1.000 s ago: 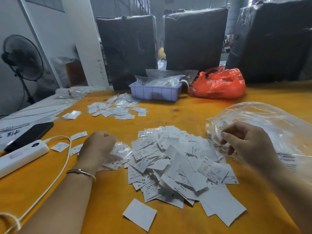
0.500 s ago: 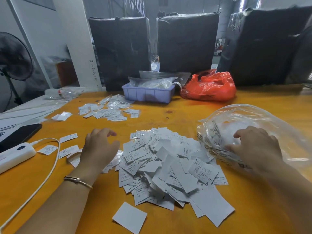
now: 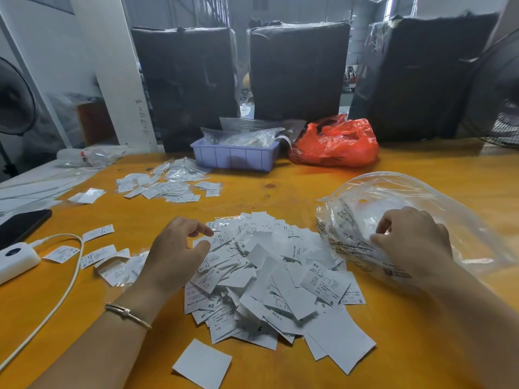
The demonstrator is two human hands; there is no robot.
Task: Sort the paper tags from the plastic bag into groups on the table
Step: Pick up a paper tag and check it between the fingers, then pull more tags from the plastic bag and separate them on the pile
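Most paper tags (image 3: 269, 279) lie unsorted in a big heap mid-table (image 3: 309, 183); a few small groups (image 3: 165, 186) sit farther left. The left hand (image 3: 174, 254) hovers over the heap, fingers loosely curled, grasping nothing. The right hand (image 3: 412, 242) pinches the nearly emptied plastic bag (image 3: 421, 197).

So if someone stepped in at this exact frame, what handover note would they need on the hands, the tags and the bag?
Left hand: open, fingers loosely curled over the left edge of the main tag pile, holding nothing.
Right hand: fingers pinch the clear plastic bag at its mouth; the bag lies on the table, right of the pile.
Done: most tags are out in the central heap; a smaller group lies farther back, and a few tags lie to the left by the white cable.
Left: check the bag for leftovers (hard to tell through the plastic), then sort the heap.
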